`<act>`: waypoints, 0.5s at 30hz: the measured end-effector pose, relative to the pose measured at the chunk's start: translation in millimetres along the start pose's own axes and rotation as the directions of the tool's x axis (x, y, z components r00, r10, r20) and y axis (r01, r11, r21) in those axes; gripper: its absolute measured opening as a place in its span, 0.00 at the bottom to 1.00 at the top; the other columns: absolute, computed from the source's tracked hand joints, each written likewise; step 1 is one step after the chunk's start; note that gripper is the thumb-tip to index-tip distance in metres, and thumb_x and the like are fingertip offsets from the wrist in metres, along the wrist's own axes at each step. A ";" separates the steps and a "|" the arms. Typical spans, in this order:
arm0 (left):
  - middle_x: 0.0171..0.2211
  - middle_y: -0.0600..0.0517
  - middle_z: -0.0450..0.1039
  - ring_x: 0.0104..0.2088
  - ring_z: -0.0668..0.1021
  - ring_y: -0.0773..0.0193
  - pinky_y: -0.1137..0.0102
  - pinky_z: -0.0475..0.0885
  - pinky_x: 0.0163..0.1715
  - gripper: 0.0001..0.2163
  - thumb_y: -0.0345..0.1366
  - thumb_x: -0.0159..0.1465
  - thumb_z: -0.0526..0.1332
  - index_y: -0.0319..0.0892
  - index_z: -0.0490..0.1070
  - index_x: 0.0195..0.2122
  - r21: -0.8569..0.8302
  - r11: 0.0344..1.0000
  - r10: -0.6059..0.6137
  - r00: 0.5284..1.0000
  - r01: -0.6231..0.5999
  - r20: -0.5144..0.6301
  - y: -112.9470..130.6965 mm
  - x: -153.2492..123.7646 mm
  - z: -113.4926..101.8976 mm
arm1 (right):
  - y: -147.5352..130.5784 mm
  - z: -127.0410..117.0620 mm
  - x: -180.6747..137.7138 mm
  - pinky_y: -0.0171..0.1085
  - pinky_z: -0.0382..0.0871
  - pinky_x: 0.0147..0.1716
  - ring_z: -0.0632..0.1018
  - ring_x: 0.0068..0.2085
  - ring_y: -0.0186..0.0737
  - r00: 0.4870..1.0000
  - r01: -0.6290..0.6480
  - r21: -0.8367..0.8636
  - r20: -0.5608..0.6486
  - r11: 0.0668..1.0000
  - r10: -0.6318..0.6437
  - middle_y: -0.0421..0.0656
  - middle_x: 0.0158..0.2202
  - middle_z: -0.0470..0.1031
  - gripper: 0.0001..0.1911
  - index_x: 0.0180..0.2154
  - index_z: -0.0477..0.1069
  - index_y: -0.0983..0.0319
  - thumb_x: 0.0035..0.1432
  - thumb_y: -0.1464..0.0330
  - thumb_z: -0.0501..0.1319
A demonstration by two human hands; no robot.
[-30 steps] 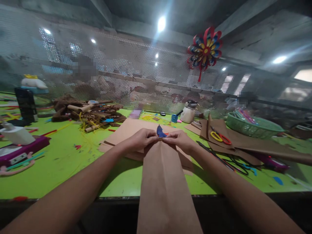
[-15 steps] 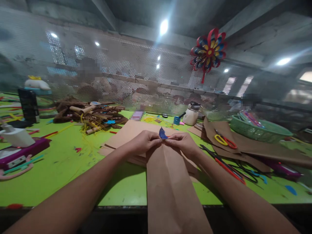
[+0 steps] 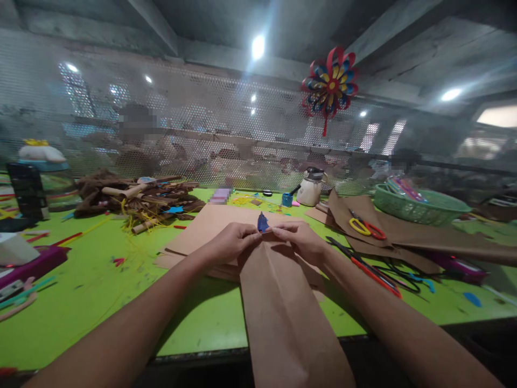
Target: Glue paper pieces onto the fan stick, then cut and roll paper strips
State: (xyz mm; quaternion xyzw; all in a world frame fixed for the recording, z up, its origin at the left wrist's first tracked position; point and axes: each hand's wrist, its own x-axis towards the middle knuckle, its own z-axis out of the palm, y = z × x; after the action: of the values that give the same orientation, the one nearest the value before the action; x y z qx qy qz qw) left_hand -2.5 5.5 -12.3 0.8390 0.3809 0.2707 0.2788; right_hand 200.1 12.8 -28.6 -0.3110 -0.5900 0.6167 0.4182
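Note:
A long strip of brown paper (image 3: 286, 318) with a lengthwise crease runs from the far fingertips toward me and hangs past the table's front edge. My left hand (image 3: 236, 238) pinches the left side of its far end between thumb and fingers. On the other side my right hand (image 3: 302, 240) has its fingers closed on the same end. Just beyond the fingertips shows a small dark blue pointed piece (image 3: 262, 221); what it is and whether it touches the paper I cannot tell. Under both hands lie stacked light brown paper sheets (image 3: 197, 231).
Right of my hands lie yellow-and-orange scissors (image 3: 367, 229), larger black-and-red scissors (image 3: 375, 276) and brown sheets (image 3: 428, 244). Behind stand a green basket (image 3: 424, 207), a white bottle (image 3: 310, 188) and a blue jar (image 3: 287, 199). Paper scraps (image 3: 149, 202) and a purple power strip (image 3: 40, 269) are left.
The view has turned a little to the right, so most things sit further left. Both hands stay on the paper's far end; the blue piece looks narrower and more upright.

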 end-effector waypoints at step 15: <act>0.39 0.50 0.74 0.38 0.72 0.63 0.72 0.65 0.39 0.16 0.43 0.63 0.51 0.39 0.73 0.39 -0.071 0.997 -0.015 0.993 0.023 0.115 9.3 0.2 -2.2 | 6.5 -2.6 3.3 0.33 0.62 0.27 0.70 0.27 0.34 0.988 0.117 -0.231 -0.074 0.966 -0.137 0.42 0.28 0.76 0.18 0.30 0.79 0.64 0.45 0.56 0.65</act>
State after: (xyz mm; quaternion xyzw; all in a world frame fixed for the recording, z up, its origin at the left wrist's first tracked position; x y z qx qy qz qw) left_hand 0.6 1.1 -4.5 0.8388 0.3623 0.2331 0.3327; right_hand 199.9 17.3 -35.0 -0.3453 -0.6559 0.5029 0.4446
